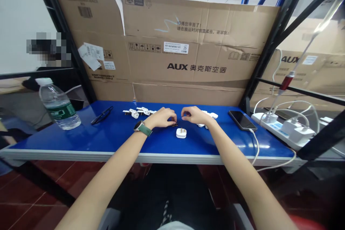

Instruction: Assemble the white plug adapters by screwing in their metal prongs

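Note:
My left hand (165, 117), with a watch (142, 128) on its wrist, is closed, fingers curled down near the table. Small dark brown pieces (175, 125) lie at its fingertips, too small to name. Just right of it my right hand (195, 115) is also closed, thumb and fingers drawn together; whatever is in either hand is hidden. A white plug (181, 133) lies in front of both hands, its prongs on the far side. Left of my left hand sit several white plug parts (134, 113). More white parts (212, 115) lie partly hidden behind my right wrist.
Black glasses (101, 115) and a water bottle (59, 106) are at the left of the blue table (113, 140). A phone (242, 120) with a cable lies right, beside a power strip (277, 129). A cardboard sheet (188, 54) stands behind.

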### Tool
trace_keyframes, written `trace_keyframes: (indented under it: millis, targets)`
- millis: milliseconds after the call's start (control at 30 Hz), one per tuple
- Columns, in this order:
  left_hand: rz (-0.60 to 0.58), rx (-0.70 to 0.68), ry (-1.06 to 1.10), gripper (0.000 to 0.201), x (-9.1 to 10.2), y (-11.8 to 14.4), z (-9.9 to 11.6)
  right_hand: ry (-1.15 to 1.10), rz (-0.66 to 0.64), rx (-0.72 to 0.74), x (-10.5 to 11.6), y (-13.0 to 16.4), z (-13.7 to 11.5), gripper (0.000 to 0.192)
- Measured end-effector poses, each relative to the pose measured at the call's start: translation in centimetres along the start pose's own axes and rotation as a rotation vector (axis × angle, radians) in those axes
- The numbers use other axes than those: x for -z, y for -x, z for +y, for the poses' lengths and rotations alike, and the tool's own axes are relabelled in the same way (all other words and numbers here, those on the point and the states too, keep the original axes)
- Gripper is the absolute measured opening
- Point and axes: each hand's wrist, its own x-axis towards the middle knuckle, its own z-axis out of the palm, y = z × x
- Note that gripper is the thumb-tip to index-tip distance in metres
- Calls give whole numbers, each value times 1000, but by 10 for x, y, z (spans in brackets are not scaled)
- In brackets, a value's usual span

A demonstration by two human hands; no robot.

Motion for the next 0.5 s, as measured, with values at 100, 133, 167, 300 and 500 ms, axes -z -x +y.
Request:
trace_keyframes:
  millis: [100,133,167,300,500]
  targets:
    - [-14,4,-15,7,1,1,0,174,-274,-38,0,0,7,14]
    - [-20,4,-12,7,1,1,0,177,-334,-39,-1,-1,8,17]
    - [-27,3,-8,6,1,1,0,170,-374,-36,-2,-1,9,19]
    - [-47,7,4,6,1,1,1,124,-412,-3,-9,-2,6,16]
    - [-55,9,34,6,1,2,1,88,-406,41,-17,-2,3,15]
